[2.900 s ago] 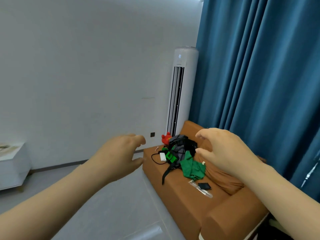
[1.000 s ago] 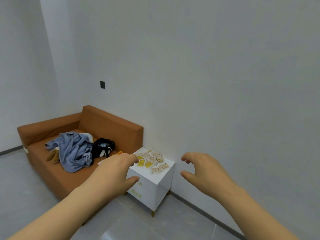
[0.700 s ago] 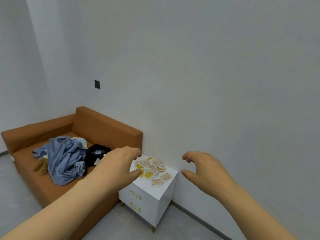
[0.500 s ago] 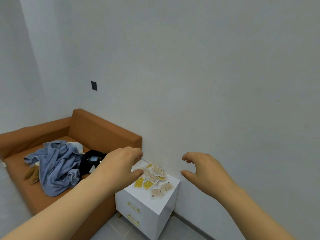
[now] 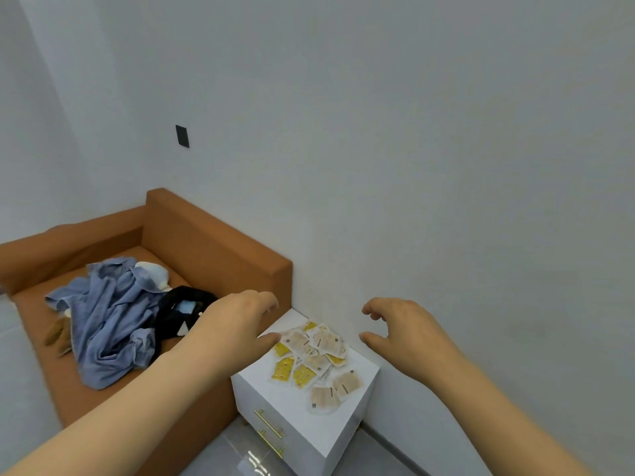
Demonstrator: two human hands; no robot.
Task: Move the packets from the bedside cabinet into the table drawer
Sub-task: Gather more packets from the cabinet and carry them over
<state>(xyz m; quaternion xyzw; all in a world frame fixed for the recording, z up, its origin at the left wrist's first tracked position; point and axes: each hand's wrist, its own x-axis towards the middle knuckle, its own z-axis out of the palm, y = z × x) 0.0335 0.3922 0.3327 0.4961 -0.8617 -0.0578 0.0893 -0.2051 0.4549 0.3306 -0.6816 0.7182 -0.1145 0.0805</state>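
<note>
Above the white cabinet (image 5: 330, 438), left hand (image 5: 237, 324) and right hand (image 5: 405, 329) loosely curled, grasping nothing, packets (image 5: 314, 359) scattered on top.

Packets (image 5: 314, 362) atop white bedside cabinet (image 5: 347, 424)

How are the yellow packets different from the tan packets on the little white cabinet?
The yellow packets are bright with tiny spots; the tan packets are pale with a dark stripe. Yellow packets sit mostly on the sofa side, while two tan packets lie nearest the front corner of the cabinet. Some yellow packets peek out from under tan packets. Both kinds are small, flat and lying on the cabinet top.
</note>
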